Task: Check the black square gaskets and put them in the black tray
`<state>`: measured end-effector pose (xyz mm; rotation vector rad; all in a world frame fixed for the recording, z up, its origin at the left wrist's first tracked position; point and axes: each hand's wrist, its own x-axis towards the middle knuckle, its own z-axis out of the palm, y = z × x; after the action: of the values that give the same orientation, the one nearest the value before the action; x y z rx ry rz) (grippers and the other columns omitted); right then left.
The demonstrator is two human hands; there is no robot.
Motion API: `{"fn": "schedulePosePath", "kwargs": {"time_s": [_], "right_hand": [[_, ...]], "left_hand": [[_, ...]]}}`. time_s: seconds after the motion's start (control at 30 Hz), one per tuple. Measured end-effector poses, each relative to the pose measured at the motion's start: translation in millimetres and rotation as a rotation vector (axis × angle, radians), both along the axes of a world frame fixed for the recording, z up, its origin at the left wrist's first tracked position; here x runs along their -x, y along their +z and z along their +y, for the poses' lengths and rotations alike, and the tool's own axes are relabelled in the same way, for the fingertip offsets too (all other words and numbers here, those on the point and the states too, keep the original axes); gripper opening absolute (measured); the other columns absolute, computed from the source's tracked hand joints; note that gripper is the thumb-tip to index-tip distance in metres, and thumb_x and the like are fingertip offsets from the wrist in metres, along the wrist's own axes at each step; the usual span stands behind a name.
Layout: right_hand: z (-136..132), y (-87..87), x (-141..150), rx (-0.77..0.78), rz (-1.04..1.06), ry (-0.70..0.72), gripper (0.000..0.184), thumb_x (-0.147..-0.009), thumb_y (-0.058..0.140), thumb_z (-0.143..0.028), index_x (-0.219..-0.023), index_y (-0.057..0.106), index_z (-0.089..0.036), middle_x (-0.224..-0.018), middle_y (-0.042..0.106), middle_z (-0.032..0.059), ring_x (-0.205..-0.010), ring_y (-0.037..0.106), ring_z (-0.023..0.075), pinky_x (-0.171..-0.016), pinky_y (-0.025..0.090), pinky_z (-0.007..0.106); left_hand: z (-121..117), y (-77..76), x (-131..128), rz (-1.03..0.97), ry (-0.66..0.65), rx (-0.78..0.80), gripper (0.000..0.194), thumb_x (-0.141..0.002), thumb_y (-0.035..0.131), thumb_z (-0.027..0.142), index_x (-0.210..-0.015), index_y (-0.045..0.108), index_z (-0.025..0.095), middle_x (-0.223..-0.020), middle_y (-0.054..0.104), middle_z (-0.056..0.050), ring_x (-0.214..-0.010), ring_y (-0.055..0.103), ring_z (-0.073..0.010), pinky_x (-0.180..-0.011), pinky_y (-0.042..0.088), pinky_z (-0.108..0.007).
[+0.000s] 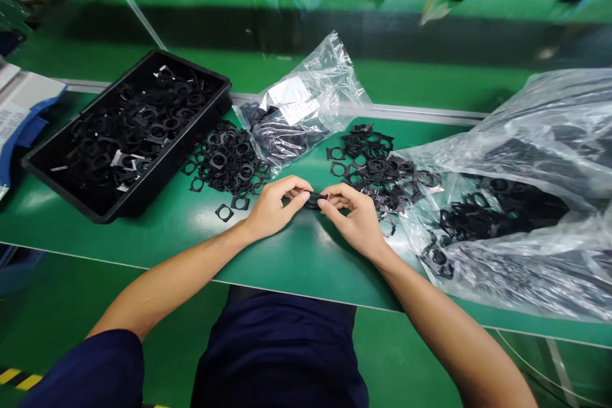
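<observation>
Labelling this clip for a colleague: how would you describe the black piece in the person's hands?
On the green workbench, look between the black tray and the large clear plastic bag. The left hand and right hand meet there over a small black piece. Only it is held up; the loose black frames nearby lie flat.

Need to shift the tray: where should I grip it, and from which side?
Grip the tray by its near short wall, coming from your side, fingers under the rim. That end faces you, while loose black rings crowd its long right wall.
</observation>
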<state>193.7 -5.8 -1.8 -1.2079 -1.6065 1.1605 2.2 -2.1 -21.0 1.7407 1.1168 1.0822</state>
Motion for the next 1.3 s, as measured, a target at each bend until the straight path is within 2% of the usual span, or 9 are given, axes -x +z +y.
{"fn": "schedulePosePath", "kwargs": {"time_s": [0.37, 0.8, 1.3], "right_hand": [[0.0, 0.4, 0.3, 0.004, 0.005, -0.002, 0.018, -0.085, 0.070, -0.040, -0.084, 0.066, -0.022, -0.071, 0.064, 0.0003, -0.063, 0.062, 0.0150, -0.062, 0.054, 0.029], [-0.3, 1.4, 0.2, 0.021, 0.035, 0.002, 0.012, -0.084, 0.070, -0.032, -0.083, 0.064, -0.021, -0.071, 0.063, -0.0006, -0.062, 0.060, 0.0137, -0.062, 0.052, 0.027], [0.1, -1.2, -0.4, -0.009, 0.021, 0.003, 0.015, -0.086, 0.070, -0.035, -0.084, 0.065, -0.020, -0.073, 0.066, -0.0001, -0.063, 0.063, 0.0131, -0.062, 0.053, 0.026]], "left_hand": [[0.6, 0.3, -0.5, 0.003, 0.005, -0.003, 0.017, -0.095, 0.059, 0.032, -0.093, 0.068, 0.017, -0.084, 0.071, -0.003, -0.071, 0.066, -0.0126, -0.069, 0.055, -0.024], [-0.8, 1.3, -0.9, -0.023, 0.010, -0.008, 0.016, -0.094, 0.060, 0.031, -0.092, 0.068, 0.017, -0.084, 0.071, -0.002, -0.072, 0.066, -0.0123, -0.069, 0.055, -0.023], [-0.7, 1.9, -1.3, -0.023, 0.013, 0.000, 0.014, -0.093, 0.061, 0.028, -0.092, 0.069, 0.016, -0.083, 0.070, -0.002, -0.071, 0.065, -0.0112, -0.069, 0.053, -0.021]]}}
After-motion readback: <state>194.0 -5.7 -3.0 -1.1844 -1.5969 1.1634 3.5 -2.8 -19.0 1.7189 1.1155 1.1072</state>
